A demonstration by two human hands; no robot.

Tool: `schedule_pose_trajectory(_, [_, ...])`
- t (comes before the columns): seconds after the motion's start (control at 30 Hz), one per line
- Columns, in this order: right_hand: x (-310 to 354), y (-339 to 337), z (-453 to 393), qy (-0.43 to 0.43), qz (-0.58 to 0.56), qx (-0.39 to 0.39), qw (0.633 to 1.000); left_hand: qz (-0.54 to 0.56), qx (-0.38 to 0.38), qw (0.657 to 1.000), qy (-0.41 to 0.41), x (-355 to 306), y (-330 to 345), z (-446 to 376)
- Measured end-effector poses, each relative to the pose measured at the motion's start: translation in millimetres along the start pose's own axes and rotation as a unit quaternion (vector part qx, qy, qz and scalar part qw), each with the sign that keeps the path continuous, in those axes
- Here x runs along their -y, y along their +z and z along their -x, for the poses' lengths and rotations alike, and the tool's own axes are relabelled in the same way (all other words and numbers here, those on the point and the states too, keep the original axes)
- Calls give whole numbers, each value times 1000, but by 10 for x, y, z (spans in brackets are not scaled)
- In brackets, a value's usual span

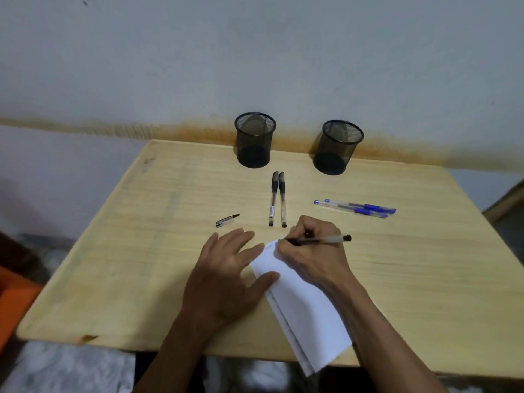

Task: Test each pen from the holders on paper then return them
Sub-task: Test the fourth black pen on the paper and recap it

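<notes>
My right hand (309, 251) grips a black pen (329, 240) with its tip on the top edge of a white folded paper (303, 310). My left hand (229, 268) lies flat, fingers spread, pressing the paper's left edge. A loose black pen cap (227, 220) lies just beyond my left hand. Two capped black pens (278, 198) lie side by side in the middle of the table. Blue pens (357, 207) lie together to the right. Two black mesh holders (255, 139) (338, 146) stand at the table's far edge, both looking empty.
The wooden table (136, 251) stands against a pale wall (255, 52). An orange object (14, 302) sits low off the table's left edge. The paper overhangs the table's near edge.
</notes>
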State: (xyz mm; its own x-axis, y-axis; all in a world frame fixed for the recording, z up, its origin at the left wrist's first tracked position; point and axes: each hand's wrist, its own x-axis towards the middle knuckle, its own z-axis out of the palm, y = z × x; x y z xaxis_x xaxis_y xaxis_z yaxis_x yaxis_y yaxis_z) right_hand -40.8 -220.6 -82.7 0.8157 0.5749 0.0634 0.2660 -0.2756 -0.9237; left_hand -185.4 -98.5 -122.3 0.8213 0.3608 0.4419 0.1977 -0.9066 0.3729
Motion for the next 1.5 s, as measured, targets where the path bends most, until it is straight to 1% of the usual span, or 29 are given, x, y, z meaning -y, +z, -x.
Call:
schedule_pose_trajectory(0.1, [-36,-7,2,-5,1,0,1000,-9,55,998,-31,-23,-53,-44])
schedule_pose_trajectory(0.33, [-46,12,-18,-20,24,1,1000,4,79,995,-55,-40,-97,-39])
schedule_pose_trajectory(0.53, [-20,27,-22,-41,60,1,997,9,82,995,-59,-52,-111,-32])
schedule_pose_trajectory(0.7, [-23,16,-26,-42,46,0,998,12,86,994,-66,-58,-122,-35])
schedule_pose_trajectory(0.83, [-43,3,-41,-22,26,-2,999,18,89,993,-71,-68,-134,-44])
schedule_pose_trajectory(0.97, [-44,9,-56,-28,44,5,999,19,88,993,-73,-71,-137,-47])
schedule_pose_trajectory(1.27, [-63,16,-68,2,-14,5,1000,22,90,993,-76,-65,-136,-48])
schedule_pose_trajectory(1.4, [-58,3,-63,-17,16,6,1000,14,101,992,-77,-63,-130,-52])
schedule_pose_trajectory(1.5, [-80,-5,-70,-23,13,1,1000,15,101,992,-77,-64,-134,-55])
